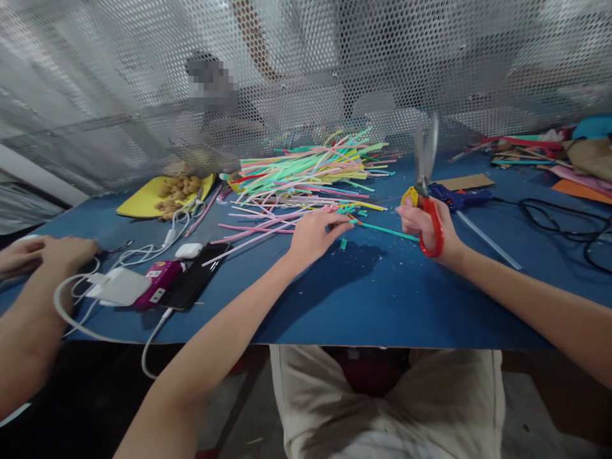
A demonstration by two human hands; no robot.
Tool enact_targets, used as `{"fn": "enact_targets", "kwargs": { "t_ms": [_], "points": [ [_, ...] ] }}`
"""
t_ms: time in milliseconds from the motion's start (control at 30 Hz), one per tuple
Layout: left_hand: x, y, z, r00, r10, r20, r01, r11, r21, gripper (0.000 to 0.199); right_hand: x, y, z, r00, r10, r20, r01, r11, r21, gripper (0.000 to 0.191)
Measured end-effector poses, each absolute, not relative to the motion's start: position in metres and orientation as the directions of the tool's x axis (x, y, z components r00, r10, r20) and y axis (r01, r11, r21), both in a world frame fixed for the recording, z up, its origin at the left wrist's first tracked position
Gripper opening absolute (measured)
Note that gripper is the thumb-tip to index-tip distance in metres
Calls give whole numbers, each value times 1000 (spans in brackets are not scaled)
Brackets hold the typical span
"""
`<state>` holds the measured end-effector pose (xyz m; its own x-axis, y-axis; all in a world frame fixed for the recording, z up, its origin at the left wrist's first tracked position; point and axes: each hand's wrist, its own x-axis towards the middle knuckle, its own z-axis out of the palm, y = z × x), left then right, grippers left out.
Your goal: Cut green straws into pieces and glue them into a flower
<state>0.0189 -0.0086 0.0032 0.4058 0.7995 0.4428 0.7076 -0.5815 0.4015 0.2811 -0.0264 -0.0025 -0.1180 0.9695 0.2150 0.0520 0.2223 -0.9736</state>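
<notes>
Scissors (431,217) with red and yellow handles are in my right hand (437,233), which is closed round them; the blades point up and stand slightly apart. My left hand (313,234) has its thumb and fingers pinched near the end of a thin green straw (389,231), beside small green cut pieces (352,209). The tips are too small to make out what they grip. One green piece (343,243) lies just below the left fingers. Behind my left hand spreads a pile of coloured straws (306,167).
Another person's hands (62,254) rest at the left. Near them are a white charger (122,285), cables, a purple box (159,284) and a black phone (196,277). A blue glue gun (461,196) with a black cord lies right. Perforated metal (296,70) stands behind the table.
</notes>
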Motion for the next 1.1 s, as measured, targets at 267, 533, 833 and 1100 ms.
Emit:
{"fn": "enact_targets", "kwargs": {
  "t_ms": [267,533,833,1100],
  "points": [
    [10,0,10,490,834,254,832,-534,152,22,295,-11,-8,21,955,296,-93,296,-951,38],
    [10,12,23,564,795,224,813,-582,19,24,287,-9,-15,6,972,235,-103,234,-967,47],
    [67,31,30,624,766,155,781,-619,-86,22,295,-3,-15,30,967,254,-91,256,-962,46],
    [78,58,26,709,703,-58,704,-710,1,20,293,-5,-15,11,972,236,-153,235,-960,46]
  ]
}}
